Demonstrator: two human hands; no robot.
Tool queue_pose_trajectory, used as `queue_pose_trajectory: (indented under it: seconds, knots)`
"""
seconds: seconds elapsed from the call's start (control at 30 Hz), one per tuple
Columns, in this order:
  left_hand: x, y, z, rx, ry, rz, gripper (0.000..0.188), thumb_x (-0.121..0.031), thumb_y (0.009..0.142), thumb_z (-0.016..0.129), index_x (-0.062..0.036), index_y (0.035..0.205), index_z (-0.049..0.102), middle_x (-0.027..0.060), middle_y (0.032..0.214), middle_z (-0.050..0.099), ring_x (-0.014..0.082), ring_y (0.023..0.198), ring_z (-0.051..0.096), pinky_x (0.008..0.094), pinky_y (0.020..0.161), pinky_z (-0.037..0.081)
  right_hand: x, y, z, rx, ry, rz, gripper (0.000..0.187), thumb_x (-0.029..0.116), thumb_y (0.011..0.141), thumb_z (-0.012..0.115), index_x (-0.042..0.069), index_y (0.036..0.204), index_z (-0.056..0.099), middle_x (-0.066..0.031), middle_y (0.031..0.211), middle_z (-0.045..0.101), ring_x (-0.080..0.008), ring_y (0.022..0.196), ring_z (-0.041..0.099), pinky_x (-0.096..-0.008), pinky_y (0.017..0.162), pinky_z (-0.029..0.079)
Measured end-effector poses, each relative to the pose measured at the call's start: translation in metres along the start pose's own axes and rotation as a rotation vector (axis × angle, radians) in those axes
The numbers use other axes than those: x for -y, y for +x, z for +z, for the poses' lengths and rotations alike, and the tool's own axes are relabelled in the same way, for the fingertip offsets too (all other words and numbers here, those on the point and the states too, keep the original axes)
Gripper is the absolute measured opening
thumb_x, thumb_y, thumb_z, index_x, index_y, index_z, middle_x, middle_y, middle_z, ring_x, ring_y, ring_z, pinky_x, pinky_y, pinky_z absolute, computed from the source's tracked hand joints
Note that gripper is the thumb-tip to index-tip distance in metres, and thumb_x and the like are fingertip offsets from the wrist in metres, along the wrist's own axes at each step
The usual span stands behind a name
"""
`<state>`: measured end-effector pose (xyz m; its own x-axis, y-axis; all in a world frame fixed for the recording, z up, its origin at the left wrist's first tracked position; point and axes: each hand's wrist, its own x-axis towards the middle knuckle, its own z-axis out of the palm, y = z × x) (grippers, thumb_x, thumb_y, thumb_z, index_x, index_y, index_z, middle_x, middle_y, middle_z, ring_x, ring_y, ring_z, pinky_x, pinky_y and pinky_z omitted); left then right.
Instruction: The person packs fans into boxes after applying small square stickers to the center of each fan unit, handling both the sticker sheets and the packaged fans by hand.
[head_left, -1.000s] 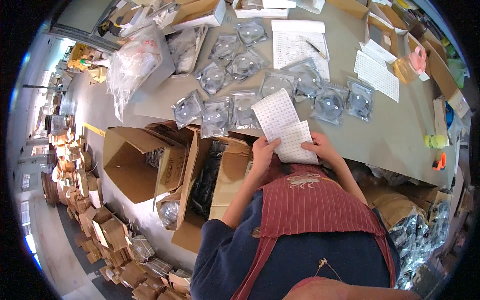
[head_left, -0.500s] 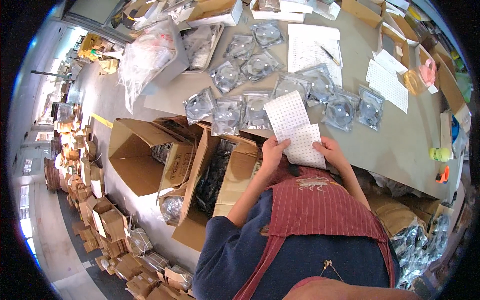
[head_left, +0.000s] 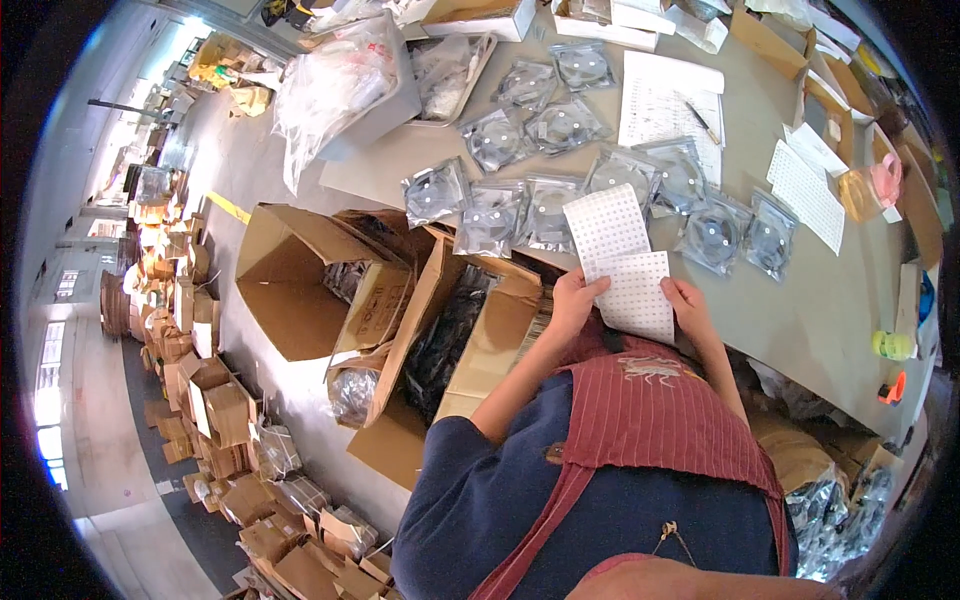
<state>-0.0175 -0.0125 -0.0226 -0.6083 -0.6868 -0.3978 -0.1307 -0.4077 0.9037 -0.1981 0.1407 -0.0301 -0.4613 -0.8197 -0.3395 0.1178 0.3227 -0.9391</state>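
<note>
Between my hands is a sheet of small round stickers [head_left: 612, 230], bent across the middle so that its lower half [head_left: 638, 295] faces me. My left hand [head_left: 576, 300] pinches its left edge between thumb and fingers. On the opposite edge, my right hand [head_left: 690, 303] grips it the same way. Just beyond the sheet, several clear zip bags [head_left: 550, 212] with dark coiled cables lie on the grey table [head_left: 800, 310], many bearing a small white dot. One such bag [head_left: 713, 232] lies right of the sheet, near my right hand.
A written paper pad [head_left: 650, 100] with a pen [head_left: 703, 122] lies farther back. Another sticker sheet [head_left: 808, 195] is at the right, beside a pink-handled jug [head_left: 870, 188]. Open cartons [head_left: 290, 300] stand left of the table edge. A grey bin [head_left: 385, 105] holds plastic bags.
The whole view has shifted, so the table and bags appear farther right. Both hands keep their hold on the sticker sheet, which stays bent in the same way.
</note>
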Motion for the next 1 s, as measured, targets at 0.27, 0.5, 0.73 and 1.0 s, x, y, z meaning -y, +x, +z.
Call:
queue_pose_trajectory:
  seconds: [0.27, 0.5, 0.73, 1.0]
  knots:
    - [-0.002, -0.001, -0.001, 0.022, -0.06, 0.042, 0.027, -0.006, 0.089, 0.065, 0.0059, 0.113, 0.065, 0.0112, 0.109, 0.07, 0.016, 0.096, 0.065, 0.0297, 0.089, 0.049, 0.0, 0.001, -0.002, 0.011, -0.01, 0.001, 0.041, 0.032, 0.101, 0.052, -0.007, 0.107, 0.064, -0.0036, 0.087, 0.067, -0.0092, 0.076, 0.056, -0.0262, 0.071, 0.047]
    - [0.0, 0.001, -0.001, 0.026, -0.085, 0.038, 0.026, -0.005, 0.088, 0.065, 0.0063, 0.112, 0.065, 0.0119, 0.109, 0.07, 0.0164, 0.096, 0.065, 0.0299, 0.088, 0.05, -0.007, 0.003, -0.004, 0.008, -0.023, -0.009, 0.042, 0.032, 0.1, 0.053, -0.008, 0.106, 0.064, -0.0056, 0.086, 0.067, -0.0103, 0.077, 0.057, -0.0275, 0.071, 0.047]
    - [0.0, 0.001, -0.001, 0.022, -0.129, 0.028, 0.027, -0.004, 0.087, 0.066, 0.0072, 0.111, 0.065, 0.013, 0.108, 0.07, 0.0166, 0.094, 0.066, 0.0298, 0.087, 0.05, 0.006, -0.001, -0.003, 0.023, -0.01, 0.003, 0.046, 0.036, 0.101, 0.051, -0.008, 0.112, 0.063, -0.0066, 0.092, 0.069, -0.0107, 0.082, 0.058, -0.0267, 0.076, 0.048]
    - [-0.013, -0.002, 0.002, -0.061, -0.269, 0.081, 0.025, -0.002, 0.088, 0.064, 0.007, 0.111, 0.065, 0.0118, 0.108, 0.07, 0.0156, 0.093, 0.066, 0.0278, 0.085, 0.05, 0.01, -0.004, -0.005, 0.003, -0.057, 0.004, 0.04, 0.031, 0.099, 0.056, -0.007, 0.106, 0.064, -0.0043, 0.09, 0.068, -0.0091, 0.082, 0.058, -0.0259, 0.077, 0.047]
